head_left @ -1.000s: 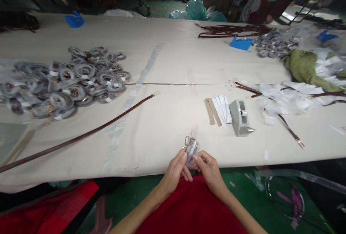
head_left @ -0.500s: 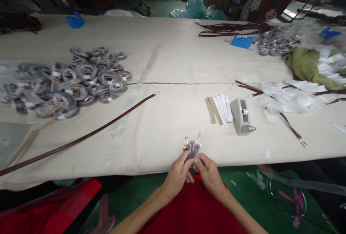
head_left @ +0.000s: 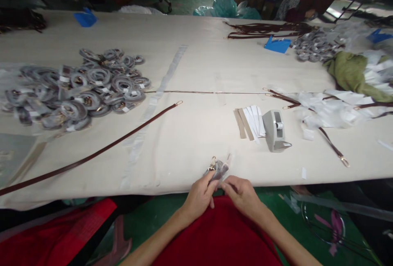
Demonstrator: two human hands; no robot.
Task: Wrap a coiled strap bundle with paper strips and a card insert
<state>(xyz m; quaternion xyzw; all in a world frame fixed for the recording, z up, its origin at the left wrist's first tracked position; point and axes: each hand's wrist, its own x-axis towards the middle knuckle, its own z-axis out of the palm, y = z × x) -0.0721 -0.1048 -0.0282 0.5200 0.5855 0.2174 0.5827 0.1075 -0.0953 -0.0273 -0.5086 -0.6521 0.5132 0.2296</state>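
Note:
At the table's front edge my left hand point(head_left: 199, 194) grips a brown strap point(head_left: 218, 169) wrapped in clear plastic. A gold-coloured clasp point(head_left: 213, 162) sticks up from the strap's end above my thumb. My right hand point(head_left: 241, 190) is closed in a pinch at the right side of this bundle, by the loose plastic. What lies between its fingertips is too small to make out. A long brown strap point(head_left: 101, 151) with a metal clasp stretches across the table to the left.
Many coiled, wrapped straps point(head_left: 98, 77) are heaped at the left. To the right stand a tape dispenser point(head_left: 274, 131) and paper strips point(head_left: 254, 122). Beyond lie plastic sleeves point(head_left: 319, 110), a green cloth point(head_left: 346, 73) and blue holders point(head_left: 278, 45). A person point(head_left: 294, 4) is at the far right.
My right hand has shifted slightly to the right, away from my left hand. The wrapped strap has tilted a little in my left hand. The whole view has moved slightly.

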